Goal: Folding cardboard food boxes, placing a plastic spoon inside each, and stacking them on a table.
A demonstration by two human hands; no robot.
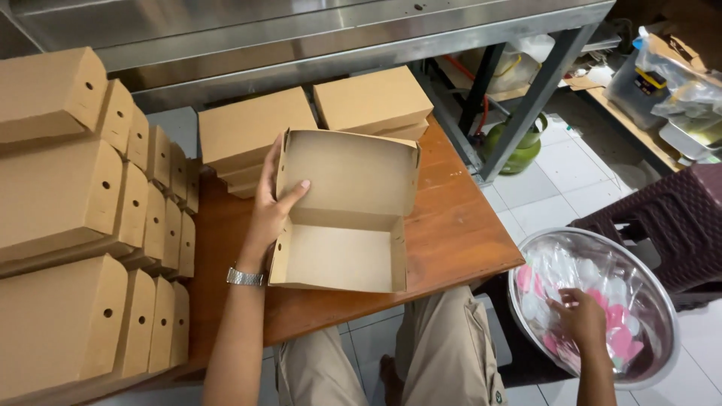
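Setting: tiled floor, wooden table (459, 233) under a steel bench (316, 37); person seated.
Open box (346, 214): cardboard, lid up, empty, on the table in front of the person.
Left hand (272, 199): grasps the open box's left wall, thumb inside, fingers behind.
Right hand (579, 316): down in a steel bowl (662, 301) beside the knee, among clear-wrapped pink and white packets (613, 319); grip on a packet cannot be told.
Done: closed boxes (90, 225) in rows at left; two more stacks (316, 113) behind.
Left: by the look of it, this box is unfilled and unclosed.
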